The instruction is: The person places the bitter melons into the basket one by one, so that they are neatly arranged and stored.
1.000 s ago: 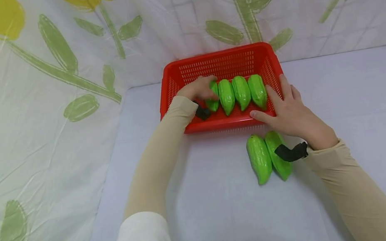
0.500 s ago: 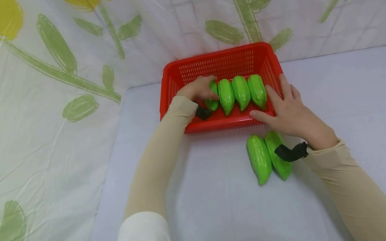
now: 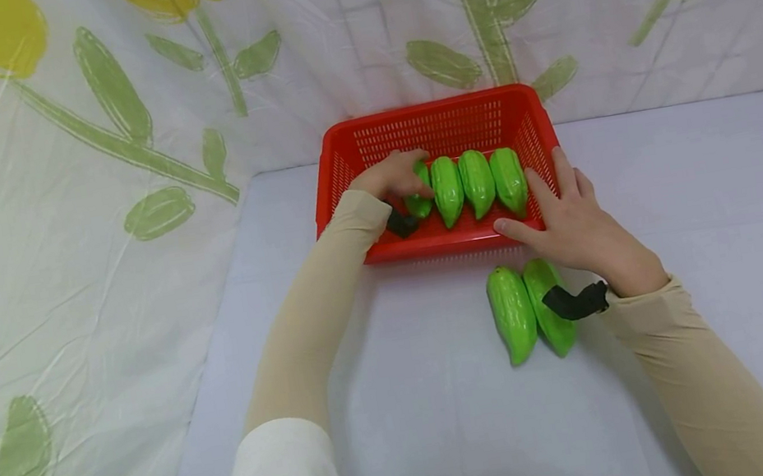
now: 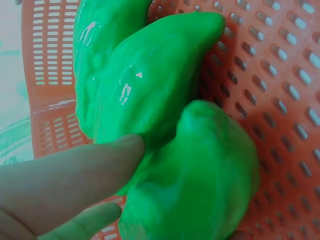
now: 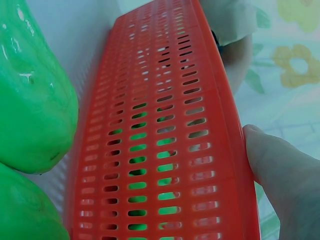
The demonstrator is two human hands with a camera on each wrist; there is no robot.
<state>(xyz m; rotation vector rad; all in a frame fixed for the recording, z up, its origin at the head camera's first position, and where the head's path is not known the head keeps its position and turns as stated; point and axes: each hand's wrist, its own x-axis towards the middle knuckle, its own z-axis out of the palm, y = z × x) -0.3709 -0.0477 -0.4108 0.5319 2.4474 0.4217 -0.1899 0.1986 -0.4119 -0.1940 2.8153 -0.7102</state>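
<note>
- A white cloth (image 3: 328, 88) printed with yellow flowers and green leaves hangs behind and to the left.
- The pale bench (image 3: 436, 396) carries everything being handled.
- Beige sleeves cover both forearms, the left one (image 3: 304, 317) reaching into the basket.
- The red slotted basket (image 3: 457, 241) sits at the bench's far edge.
- The right hand (image 3: 578, 228) is spread over the basket's front right corner, thumb on the front rim.
- The left hand (image 3: 394, 173), inside the basket, pinches the leftmost green fruit (image 3: 421, 207), a finger also touching its neighbour.
- Two green fruits (image 3: 514, 315) lie side by side on the bench, just before the basket.
- Three more green fruits (image 3: 478, 183) lie in the basket, in a row right of the pinched one.
- A small black piece (image 3: 577, 301) sits at the right wrist, another at the left.
</note>
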